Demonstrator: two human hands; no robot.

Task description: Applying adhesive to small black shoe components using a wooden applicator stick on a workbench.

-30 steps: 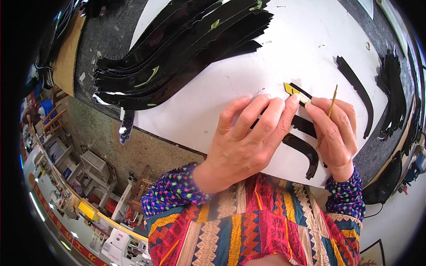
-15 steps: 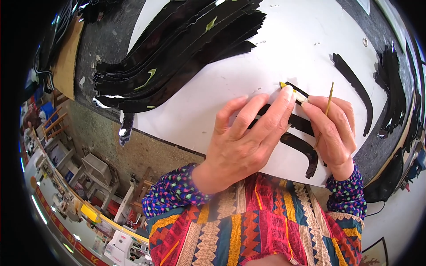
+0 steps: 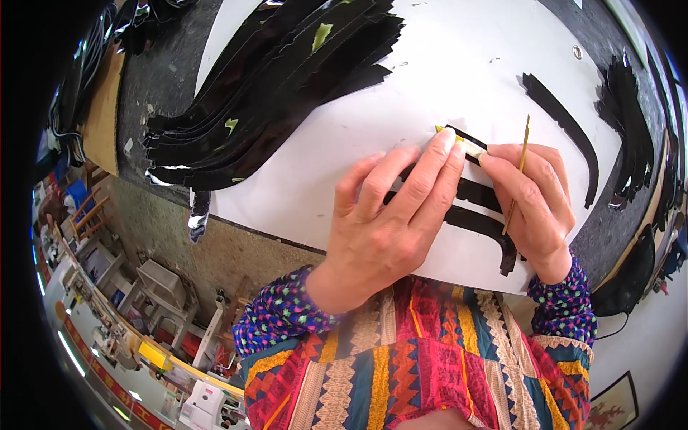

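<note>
My left hand (image 3: 394,215) lies over the black strips with its fingers stretched out. Its fingertips press a small yellow and white piece (image 3: 471,149) against a narrow black strip (image 3: 466,135). At the other end of that piece, my right hand (image 3: 534,201) is closed, thumb and forefinger meeting at the white part. A thin brass-coloured stick (image 3: 527,136) is tucked in the same right hand and points away from me. Under and between the hands lie a black strip (image 3: 479,195) and a curved black strip (image 3: 487,226), partly covered by my fingers.
A white sheet (image 3: 287,204) covers much of the dark table (image 3: 172,72). To the left is a big fanned stack of black curved strips (image 3: 287,93). One curved strip (image 3: 566,125) lies on the right, with a black bundle (image 3: 631,136) beyond it.
The table and the things on it sit slightly further left and higher in view. Both hands keep nearly the same hold; the stick is still in my right hand.
</note>
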